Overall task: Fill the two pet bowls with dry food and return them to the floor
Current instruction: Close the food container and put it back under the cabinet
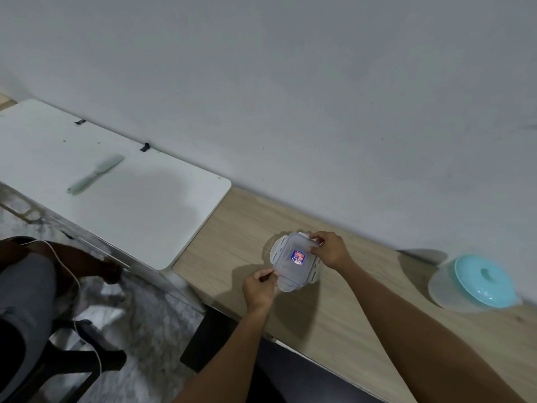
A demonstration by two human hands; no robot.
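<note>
Both hands are on the clear plastic container [295, 261], which sits on the wooden counter [334, 309] close to the wall [290, 82]. The left hand [259, 290] comes in at the near-left corner, fingers curled in tight, thumb and fingertips pinching at the lid's edge, seemingly on one of the side flaps. The right hand [329, 251] works the far-right edge, fingers narrowed and bent over the rim, gripping the lid there. The flaps around the lid look swung outward, white and splayed against the wood. A small blue and red sticker [298, 256] marks the middle of the lid. What is inside the container cannot be made out through the cloudy plastic.

Off to the right on the same counter, well apart from the hands, rests a translucent round tub with a turquoise lid [479, 282], knob on top, close to the wall. No hand is near it.

To the left, a white table [162, 216] butts up against the counter, and a pale green comb-like tool [96, 174] lies on it, far from the container. Lower left, another person's leg in grey trousers [23, 292] and a dark chair [87, 350] sit over a pale patterned floor [151, 321]. Nothing lies between the two hands and the container.
</note>
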